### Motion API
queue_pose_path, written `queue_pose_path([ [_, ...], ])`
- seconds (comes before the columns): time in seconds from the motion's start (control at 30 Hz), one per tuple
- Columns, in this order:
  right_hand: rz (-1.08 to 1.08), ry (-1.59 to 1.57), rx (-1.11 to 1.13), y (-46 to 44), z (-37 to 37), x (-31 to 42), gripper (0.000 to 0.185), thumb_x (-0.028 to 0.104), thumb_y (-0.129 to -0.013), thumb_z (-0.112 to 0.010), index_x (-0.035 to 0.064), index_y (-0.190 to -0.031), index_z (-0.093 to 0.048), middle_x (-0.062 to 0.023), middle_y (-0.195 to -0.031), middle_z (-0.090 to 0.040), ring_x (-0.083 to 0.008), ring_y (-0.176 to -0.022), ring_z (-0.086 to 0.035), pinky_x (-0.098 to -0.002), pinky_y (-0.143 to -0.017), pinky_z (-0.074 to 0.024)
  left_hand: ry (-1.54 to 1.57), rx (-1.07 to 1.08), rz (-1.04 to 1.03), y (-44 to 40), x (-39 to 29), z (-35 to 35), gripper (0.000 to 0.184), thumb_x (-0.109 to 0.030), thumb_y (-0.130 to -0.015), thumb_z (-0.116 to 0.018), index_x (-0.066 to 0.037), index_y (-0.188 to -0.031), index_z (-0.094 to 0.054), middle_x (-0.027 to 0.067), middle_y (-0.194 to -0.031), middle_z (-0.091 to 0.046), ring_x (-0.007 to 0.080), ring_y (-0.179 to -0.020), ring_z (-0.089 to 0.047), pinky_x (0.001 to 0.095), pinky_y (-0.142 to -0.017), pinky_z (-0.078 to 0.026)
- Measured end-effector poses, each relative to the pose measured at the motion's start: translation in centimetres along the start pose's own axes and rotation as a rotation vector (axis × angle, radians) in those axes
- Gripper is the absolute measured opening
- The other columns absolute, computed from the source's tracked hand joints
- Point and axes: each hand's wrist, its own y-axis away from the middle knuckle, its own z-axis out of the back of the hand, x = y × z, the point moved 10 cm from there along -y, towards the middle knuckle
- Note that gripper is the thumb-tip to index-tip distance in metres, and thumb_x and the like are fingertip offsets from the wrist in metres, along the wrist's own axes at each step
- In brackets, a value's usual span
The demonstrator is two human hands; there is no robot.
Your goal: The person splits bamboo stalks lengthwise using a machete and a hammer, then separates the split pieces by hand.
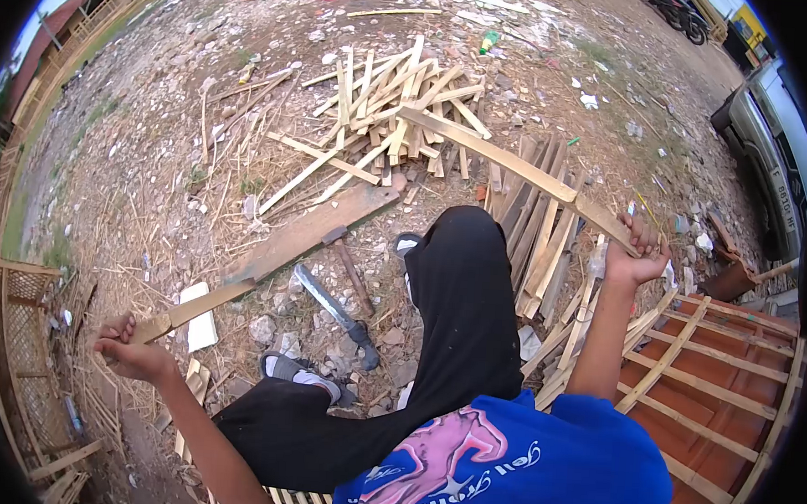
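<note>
My left hand [134, 352], at the left, is closed round the end of a short bamboo slat [209, 306]. The slat's far tip overlaps a wide wooden plank [323, 228] on the ground; I cannot tell whether they touch. Out to the right, my right hand [639, 253] grips a longer bamboo slat [508, 164], which reaches up and left in front of a pile of split slats [403, 92]. Between my feet and the plank lie a machete [326, 298] with a dark handle and a hammer [350, 269], its head against the plank's edge.
More long slats [541, 232] lie stacked to the right of my knee. A slatted bamboo frame [689, 381] is at the lower right, and a lattice panel [29, 351] stands at the left. A parked vehicle [769, 153] is at the right. Rubble and litter cover the ground.
</note>
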Motion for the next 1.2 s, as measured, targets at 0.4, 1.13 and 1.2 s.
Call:
queue_pose_path([
  [0.4,-0.576,-0.043,0.617,8.5,-18.6,-27.5,0.033,0.024,-0.079,-0.053,0.0178,-0.059,-0.028,0.0021,-0.054,-0.024,-0.0146,-0.061,-0.03,-0.0355,-0.084,-0.0344,0.505,-0.417,0.524,-2.0,6.3,5.8,0.055,-0.063,-0.095,-0.047,-0.017,-0.069,-0.031,-0.0047,-0.06,-0.023,0.0098,-0.053,-0.026,0.0253,-0.052,-0.028],
  [1.13,0.426,0.226,0.633,7.6,-23.1,-11.7,0.031,0.024,-0.082,-0.04,0.0155,-0.059,-0.022,-0.0009,-0.053,-0.023,-0.0158,-0.059,-0.026,-0.0369,-0.076,-0.034,-0.555,0.339,-0.214,-0.1,0.9,-1.7,0.033,-0.021,-0.096,-0.065,-0.006,-0.069,-0.052,-0.0013,-0.058,-0.049,0.0054,-0.053,-0.04,0.0238,-0.048,-0.03],
  [1.2,0.521,0.207,0.673,6.1,-23.3,-14.8,0.03,0.015,-0.08,-0.039,0.0135,-0.057,-0.02,-0.0012,-0.052,-0.022,-0.0128,-0.055,-0.024,-0.0329,-0.057,-0.0259,-0.48,0.257,-0.142,0.0,1.1,-1.1,0.033,-0.022,-0.097,-0.064,-0.006,-0.07,-0.051,-0.0009,-0.06,-0.05,0.0059,-0.054,-0.041,0.0238,-0.049,-0.033],
])
